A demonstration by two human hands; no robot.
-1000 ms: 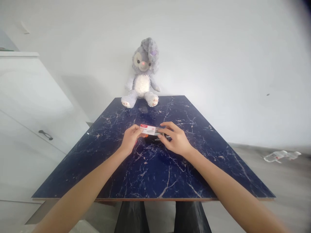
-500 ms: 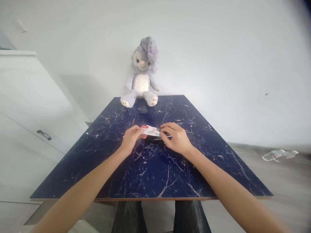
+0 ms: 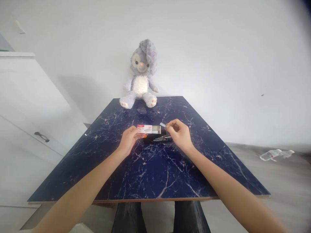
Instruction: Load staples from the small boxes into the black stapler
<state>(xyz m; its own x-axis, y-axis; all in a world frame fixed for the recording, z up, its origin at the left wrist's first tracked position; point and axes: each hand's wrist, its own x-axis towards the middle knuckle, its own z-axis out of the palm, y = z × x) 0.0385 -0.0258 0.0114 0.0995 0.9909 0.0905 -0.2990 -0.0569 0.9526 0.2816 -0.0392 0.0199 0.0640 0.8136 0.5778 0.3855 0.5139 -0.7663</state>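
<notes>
My left hand (image 3: 130,137) grips a small white and red staple box (image 3: 145,129) by its left end. The box's right end is slid out, and part of its inner tray shows. Between the thumb and fingertips of my right hand (image 3: 179,132) is a small silvery strip of staples (image 3: 162,124), held just off the box's right end. Below the box lies a black stapler (image 3: 162,138) with its metal rail exposed. A bit of orange shows by my left fingers; I cannot tell what it belongs to.
A grey plush rabbit (image 3: 141,81) sits at the far edge of the blue marbled table (image 3: 145,174), against the wall. To the left stands a white cabinet (image 3: 29,106) with a dark handle. Crumpled clear plastic (image 3: 275,154) lies on the floor at the right.
My right hand has drawn a strip of staples out of the box and moved slightly right. More of the tray and the stapler beneath now shows. My left hand still holds the box.
</notes>
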